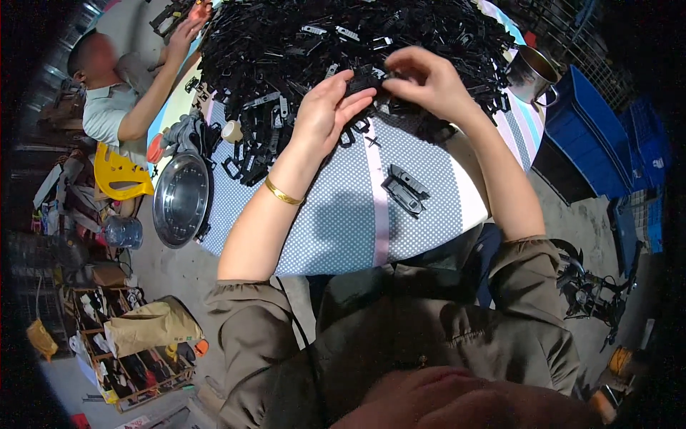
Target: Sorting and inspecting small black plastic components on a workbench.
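Over the near edge of a big heap of small black plastic parts [286,53], my two hands meet. My left hand [321,111], with a gold bangle at the wrist, holds a black plastic part [363,81] between thumb and fingers. From the other side, the curled thumb and fingers of my right hand [432,84] pinch the same part at its right end. Its exact shape is hard to make out against the dark heap. Closer to me, a few longer black plastic pieces [406,189] lie together on the dotted tablecloth [343,225].
A steel basin [181,200] sits at the table's left edge, near a small cream cup [231,131]. At the right edge stands a metal mug [532,75], with blue crates [589,136] beyond. Another person [118,93] reaches toward the heap from the left, beside a yellow chair [118,171].
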Tool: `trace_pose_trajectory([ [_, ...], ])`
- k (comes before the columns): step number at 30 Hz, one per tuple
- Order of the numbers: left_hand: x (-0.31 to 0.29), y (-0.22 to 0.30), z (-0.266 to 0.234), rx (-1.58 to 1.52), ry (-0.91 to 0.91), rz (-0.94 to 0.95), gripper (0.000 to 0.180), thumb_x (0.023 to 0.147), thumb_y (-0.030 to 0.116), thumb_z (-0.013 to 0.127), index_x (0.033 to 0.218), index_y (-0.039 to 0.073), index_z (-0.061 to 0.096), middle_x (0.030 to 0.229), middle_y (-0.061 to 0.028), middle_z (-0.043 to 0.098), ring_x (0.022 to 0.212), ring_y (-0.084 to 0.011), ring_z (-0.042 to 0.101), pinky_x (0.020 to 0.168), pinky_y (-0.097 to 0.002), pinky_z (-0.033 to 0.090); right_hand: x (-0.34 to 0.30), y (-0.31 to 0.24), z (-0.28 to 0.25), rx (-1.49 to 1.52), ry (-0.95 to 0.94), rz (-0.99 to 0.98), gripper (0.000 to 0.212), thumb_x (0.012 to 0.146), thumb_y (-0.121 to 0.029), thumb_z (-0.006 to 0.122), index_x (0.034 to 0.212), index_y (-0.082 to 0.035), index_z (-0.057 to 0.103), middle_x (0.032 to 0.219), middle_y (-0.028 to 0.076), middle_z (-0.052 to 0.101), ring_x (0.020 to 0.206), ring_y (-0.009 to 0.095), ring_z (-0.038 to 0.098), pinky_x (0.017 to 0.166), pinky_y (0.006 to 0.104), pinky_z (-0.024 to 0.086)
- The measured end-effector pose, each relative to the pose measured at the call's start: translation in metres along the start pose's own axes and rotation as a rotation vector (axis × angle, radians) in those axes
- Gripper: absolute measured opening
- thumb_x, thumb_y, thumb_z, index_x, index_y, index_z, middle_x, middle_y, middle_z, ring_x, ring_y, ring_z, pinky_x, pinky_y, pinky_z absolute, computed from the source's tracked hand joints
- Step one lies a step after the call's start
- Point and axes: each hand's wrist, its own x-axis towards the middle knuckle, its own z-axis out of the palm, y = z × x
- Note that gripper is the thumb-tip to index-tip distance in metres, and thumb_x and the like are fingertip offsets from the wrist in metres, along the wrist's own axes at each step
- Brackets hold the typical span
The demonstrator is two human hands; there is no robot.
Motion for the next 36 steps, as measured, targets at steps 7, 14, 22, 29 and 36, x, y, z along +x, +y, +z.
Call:
trace_pose_trajectory([
  [7, -0.005, -0.007, 0.008, -0.027, -0.016, -0.027, 0.036, 0.094, 0.011, 0.031, 0.123, -0.01, 0.032, 0.113, -0.0211, 0.048, 0.099, -0.0291, 0.055, 0.088, -0.0366, 0.047, 0.001, -0.003, 0.014, 0.484, 0.001, 0.216, 0.024, 0.081, -0.012, 0.062, 0.1, 0.002, 0.058, 0.074, 0.003, 0.06, 0.061, 0.008, 0.057, 0.055, 0.0201, 0.048],
  [14, -0.006, -0.013, 0.012, 0.038, -0.017, -0.001, 0.037, 0.094, 0.012, 0.034, 0.124, -0.008, 0.033, 0.113, -0.0178, 0.049, 0.099, -0.0238, 0.055, 0.087, -0.0333, 0.047, -0.002, 0.013, 0.03, 0.153, 0.152, 0.059, 0.018, 0.076, -0.012, 0.067, 0.088, 0.001, 0.062, 0.074, 0.004, 0.062, 0.061, 0.007, 0.057, 0.055, 0.0194, 0.047],
  [22, -0.007, -0.02, 0.018, 0.228, 0.084, 0.097, 0.036, 0.093, 0.009, 0.035, 0.126, -0.006, 0.034, 0.111, -0.0151, 0.05, 0.098, -0.0184, 0.054, 0.087, -0.0296, 0.047, -0.008, -0.006, 0.033, -0.333, 0.344, -0.253, 0.016, 0.068, -0.012, 0.071, 0.078, -0.002, 0.063, 0.07, 0.006, 0.061, 0.056, 0.014, 0.058, 0.051, 0.0226, 0.047],
  [29, -0.008, -0.019, 0.015, 0.188, 0.009, 0.136, 0.037, 0.092, 0.01, 0.039, 0.126, -0.005, 0.035, 0.107, -0.0129, 0.053, 0.089, -0.0146, 0.056, 0.08, -0.0256, 0.048, -0.007, -0.003, 0.031, -0.382, 0.374, -0.345, 0.015, 0.069, -0.012, 0.071, 0.075, -0.002, 0.062, 0.078, 0.007, 0.061, 0.067, 0.017, 0.06, 0.057, 0.0256, 0.048],
  [36, -0.007, -0.006, 0.014, 0.202, -0.115, 0.077, 0.044, 0.086, 0.009, 0.054, 0.124, -0.006, 0.038, 0.095, -0.0096, 0.059, 0.076, -0.011, 0.06, 0.069, -0.0192, 0.05, -0.002, 0.01, 0.033, -0.057, 0.3, -0.311, 0.016, 0.073, -0.011, 0.067, 0.083, -0.002, 0.059, 0.096, 0.007, 0.06, 0.084, 0.016, 0.058, 0.076, 0.0253, 0.045],
])
